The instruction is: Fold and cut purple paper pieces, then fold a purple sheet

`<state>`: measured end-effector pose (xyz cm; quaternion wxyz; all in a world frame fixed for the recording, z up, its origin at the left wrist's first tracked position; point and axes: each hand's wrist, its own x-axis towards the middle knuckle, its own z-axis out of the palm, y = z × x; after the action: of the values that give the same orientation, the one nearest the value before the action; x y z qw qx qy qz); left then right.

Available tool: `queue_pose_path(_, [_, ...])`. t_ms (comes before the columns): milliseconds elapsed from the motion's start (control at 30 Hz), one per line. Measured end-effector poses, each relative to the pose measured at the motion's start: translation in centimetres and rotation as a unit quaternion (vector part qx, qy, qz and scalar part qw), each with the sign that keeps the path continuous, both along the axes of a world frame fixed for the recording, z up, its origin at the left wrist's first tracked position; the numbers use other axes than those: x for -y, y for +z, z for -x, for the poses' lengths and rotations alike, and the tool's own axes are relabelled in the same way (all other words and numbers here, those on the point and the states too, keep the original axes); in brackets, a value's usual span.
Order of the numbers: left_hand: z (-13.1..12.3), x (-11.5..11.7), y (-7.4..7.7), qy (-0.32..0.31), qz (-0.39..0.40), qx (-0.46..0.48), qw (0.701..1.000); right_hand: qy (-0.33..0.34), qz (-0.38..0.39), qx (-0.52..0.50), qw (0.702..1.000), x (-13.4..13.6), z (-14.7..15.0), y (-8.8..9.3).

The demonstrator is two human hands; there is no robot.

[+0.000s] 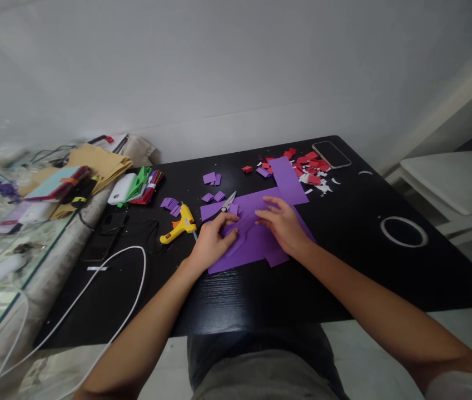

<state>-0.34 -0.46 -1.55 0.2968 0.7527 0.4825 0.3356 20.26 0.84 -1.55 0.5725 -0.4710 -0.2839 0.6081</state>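
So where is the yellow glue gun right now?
In the head view, the glue gun lies on the black table, just left of the left hand, with the scissors close by.

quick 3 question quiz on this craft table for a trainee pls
1. True or false: the left hand and the right hand both rest on the purple paper.
2. What lies just to the left of the left hand? A) a yellow glue gun B) a stapler C) a cup
3. Fill in the blank: the red scraps lie beside a ___ near the far edge of the black table.

Key
1. True
2. A
3. phone
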Motion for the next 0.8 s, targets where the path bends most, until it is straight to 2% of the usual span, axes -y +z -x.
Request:
queue_pose_path(133, [-0.03,-0.01,-0.09,-0.013,0.014,0.013,1.0,0.031,-0.017,0.006,0.999,0.2,0.09,0.11])
queue_pose_path(367, [-0.14,0.16,-0.05,-0.009,-0.01,0.002,1.0,0.1,0.002,0.028,0.995,0.64,0.61,0.08])
queue_pose_path(667, [-0.23,0.37,0.09,-0.003,-0.007,-0.031,0.999,0.075,0.012,0.015,0.997,0.79,0.65,0.24])
queue_pose_path(800, [-0.23,0.38,-0.12,-0.005,-0.02,-0.012,1.0,0.069,0.003,0.048,0.996,0.93,0.61,0.07])
